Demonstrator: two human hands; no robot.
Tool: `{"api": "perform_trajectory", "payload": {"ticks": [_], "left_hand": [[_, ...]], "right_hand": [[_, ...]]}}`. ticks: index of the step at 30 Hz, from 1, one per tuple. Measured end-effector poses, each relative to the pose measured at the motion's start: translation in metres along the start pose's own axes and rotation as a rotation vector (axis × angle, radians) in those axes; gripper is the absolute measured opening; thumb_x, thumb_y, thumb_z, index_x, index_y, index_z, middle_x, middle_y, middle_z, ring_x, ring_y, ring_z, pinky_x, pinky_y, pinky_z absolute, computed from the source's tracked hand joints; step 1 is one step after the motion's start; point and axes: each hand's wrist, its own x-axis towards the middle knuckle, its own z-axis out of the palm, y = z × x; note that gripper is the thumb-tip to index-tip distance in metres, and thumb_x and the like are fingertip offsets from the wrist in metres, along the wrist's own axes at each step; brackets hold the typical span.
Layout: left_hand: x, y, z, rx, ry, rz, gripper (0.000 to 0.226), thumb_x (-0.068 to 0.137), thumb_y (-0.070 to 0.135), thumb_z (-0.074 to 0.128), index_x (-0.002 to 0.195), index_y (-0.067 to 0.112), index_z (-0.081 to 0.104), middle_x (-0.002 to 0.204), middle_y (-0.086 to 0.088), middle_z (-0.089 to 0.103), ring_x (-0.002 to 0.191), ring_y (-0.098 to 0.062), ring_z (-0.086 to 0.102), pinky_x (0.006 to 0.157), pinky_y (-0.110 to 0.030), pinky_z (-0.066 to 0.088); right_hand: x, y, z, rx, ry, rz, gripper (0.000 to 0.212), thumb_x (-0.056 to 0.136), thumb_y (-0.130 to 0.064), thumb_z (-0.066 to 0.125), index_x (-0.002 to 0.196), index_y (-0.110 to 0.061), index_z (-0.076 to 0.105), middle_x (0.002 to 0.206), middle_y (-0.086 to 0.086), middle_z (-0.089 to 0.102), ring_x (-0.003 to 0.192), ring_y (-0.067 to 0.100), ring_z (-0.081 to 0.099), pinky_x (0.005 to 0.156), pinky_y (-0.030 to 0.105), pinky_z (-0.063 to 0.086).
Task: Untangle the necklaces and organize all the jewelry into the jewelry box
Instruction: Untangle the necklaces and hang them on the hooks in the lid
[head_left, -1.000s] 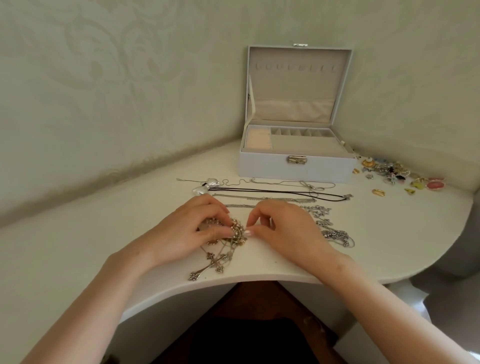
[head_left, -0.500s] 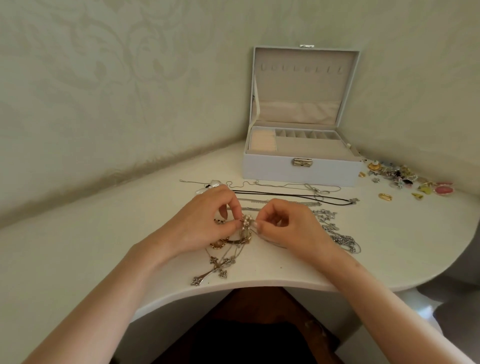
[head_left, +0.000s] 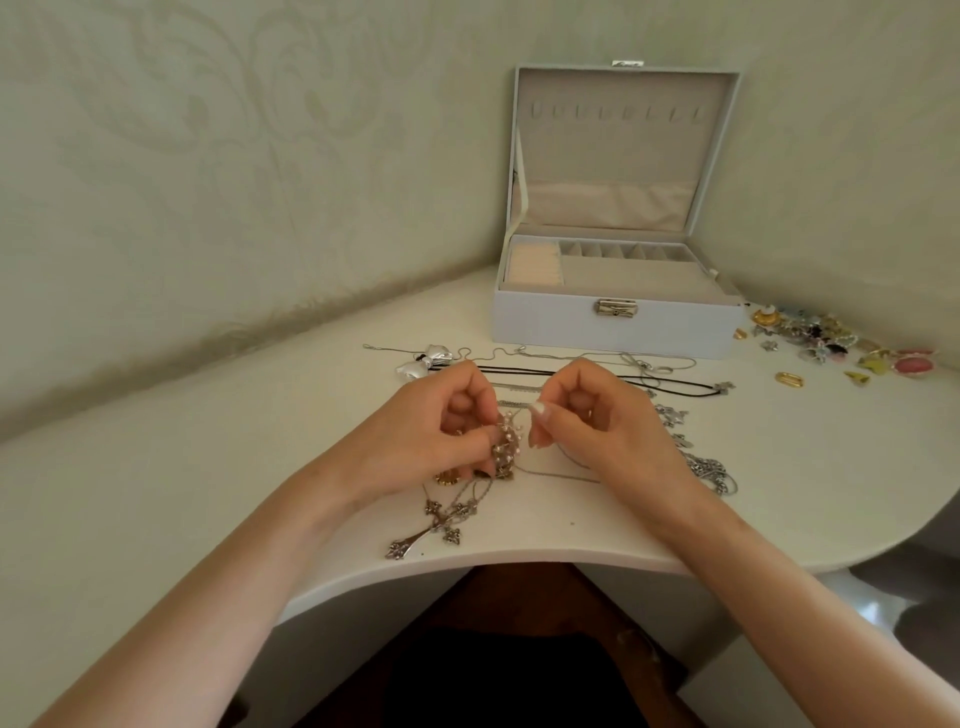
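I see both hands close together over the front of the bench, fingers curled. My left hand grips the tangle, a knot of fine metal chain strung with small pale beads. My right hand pinches a strand at the tangle's right edge between thumb and forefinger.

Thin chains trail from the tangle toward me and end at an ornate silver cross lying flat near the bench edge. A small gold piece peeks out just under my left hand.

Beyond my hands, several necklaces lie stretched out side by side: a black cord, a fine silver chain, and a glossy silver bow at their left end. A chunkier silver chain is heaped to the right of my right hand.

The box stands at the back against the patterned wall, pale and smooth, with a metal clasp on its front wall. Its lid stands upright, lined in beige fabric with a row of hooks and a gathered pocket. Inside are padded ring rolls at the left, a row of small cells along the back and one wide flat section in front; beige lining shows in each.

To the right of the box lies a pile of small mixed pieces in gold, silver, black and pink, with a gold oval apart from it, nearer me.
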Motion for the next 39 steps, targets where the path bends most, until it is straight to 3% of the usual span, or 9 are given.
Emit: {"api": "perform_trajectory", "payload": {"ticks": [3, 6, 9, 13, 20, 24, 27, 33, 39], "left_hand": [[0.002, -0.004, 0.000, 0.003, -0.014, 0.010, 0.027, 0.079, 0.005, 0.072, 0.095, 0.016, 0.053, 0.085, 0.001, 0.064, 0.075, -0.012, 0.060, 0.073, -0.027, 0.052], [0.001, -0.006, -0.001, 0.040, -0.015, 0.022, 0.032, 0.076, 0.011, 0.076, 0.098, 0.025, 0.057, 0.081, 0.014, 0.060, 0.076, -0.007, 0.056, 0.073, -0.024, 0.049], [0.000, -0.004, -0.002, 0.090, -0.011, 0.040, 0.021, 0.079, 0.013, 0.074, 0.093, 0.023, 0.061, 0.077, 0.018, 0.059, 0.075, -0.004, 0.055, 0.071, -0.021, 0.047], [0.000, -0.001, -0.001, 0.111, 0.018, 0.045, 0.004, 0.086, 0.011, 0.064, 0.088, 0.014, 0.063, 0.072, 0.012, 0.062, 0.067, -0.003, 0.057, 0.066, -0.016, 0.047], [0.000, -0.001, -0.002, 0.048, 0.037, 0.044, 0.017, 0.088, -0.004, 0.057, 0.093, 0.012, 0.061, 0.088, -0.006, 0.066, 0.077, -0.009, 0.065, 0.074, -0.024, 0.055], [0.000, -0.003, -0.004, 0.063, 0.015, 0.058, 0.022, 0.078, 0.004, 0.061, 0.096, 0.017, 0.061, 0.092, 0.004, 0.064, 0.086, -0.009, 0.062, 0.081, -0.029, 0.053], [0.000, -0.003, -0.003, 0.130, 0.037, 0.071, 0.028, 0.081, -0.005, 0.065, 0.094, 0.019, 0.061, 0.089, 0.005, 0.062, 0.082, -0.006, 0.060, 0.080, -0.027, 0.052], [-0.002, 0.001, -0.001, 0.258, 0.089, 0.111, 0.028, 0.081, -0.004, 0.066, 0.088, 0.023, 0.062, 0.082, 0.007, 0.059, 0.073, 0.002, 0.056, 0.070, -0.010, 0.045], [-0.001, 0.002, -0.002, 0.262, 0.145, 0.145, 0.019, 0.083, 0.005, 0.067, 0.090, 0.023, 0.065, 0.083, 0.010, 0.061, 0.077, 0.003, 0.056, 0.073, -0.010, 0.042]], "right_hand": [[0.000, 0.000, 0.000, 0.012, 0.009, -0.010, 0.011, 0.091, -0.004, 0.056, 0.081, -0.009, 0.053, 0.063, 0.002, 0.064, 0.060, 0.008, 0.059, 0.060, 0.011, 0.043], [-0.001, -0.001, 0.000, 0.034, 0.007, -0.010, 0.010, 0.093, -0.004, 0.053, 0.084, -0.008, 0.051, 0.062, 0.003, 0.063, 0.060, 0.010, 0.058, 0.061, 0.014, 0.045], [-0.002, -0.001, 0.000, 0.045, 0.027, -0.001, 0.011, 0.094, -0.005, 0.050, 0.084, -0.009, 0.049, 0.061, 0.003, 0.061, 0.053, 0.012, 0.051, 0.053, 0.018, 0.043], [-0.001, 0.000, -0.001, 0.024, 0.098, -0.006, 0.013, 0.094, -0.006, 0.050, 0.083, -0.012, 0.048, 0.063, 0.002, 0.064, 0.049, 0.009, 0.041, 0.048, 0.017, 0.036], [-0.005, -0.002, -0.002, 0.034, 0.087, -0.073, 0.020, 0.083, 0.013, 0.053, 0.073, -0.003, 0.047, 0.090, 0.005, 0.071, 0.052, 0.013, 0.058, 0.050, 0.028, 0.047], [-0.005, 0.000, -0.003, 0.080, 0.060, -0.094, 0.020, 0.085, 0.013, 0.053, 0.075, -0.003, 0.047, 0.077, 0.010, 0.070, 0.054, 0.021, 0.062, 0.049, 0.028, 0.048], [-0.005, 0.001, -0.002, 0.088, 0.052, -0.070, 0.014, 0.088, 0.006, 0.056, 0.081, -0.005, 0.051, 0.068, 0.009, 0.067, 0.055, 0.018, 0.062, 0.051, 0.026, 0.048], [-0.003, 0.006, -0.001, -0.054, 0.055, -0.055, 0.024, 0.084, 0.004, 0.061, 0.088, -0.020, 0.064, 0.064, -0.008, 0.051, 0.056, 0.005, 0.043, 0.055, 0.014, 0.036], [0.001, 0.009, 0.002, -0.403, 0.038, -0.054, 0.034, 0.076, 0.006, 0.065, 0.085, -0.026, 0.069, 0.065, -0.007, 0.041, 0.058, 0.005, 0.039, 0.057, 0.014, 0.031]]}}
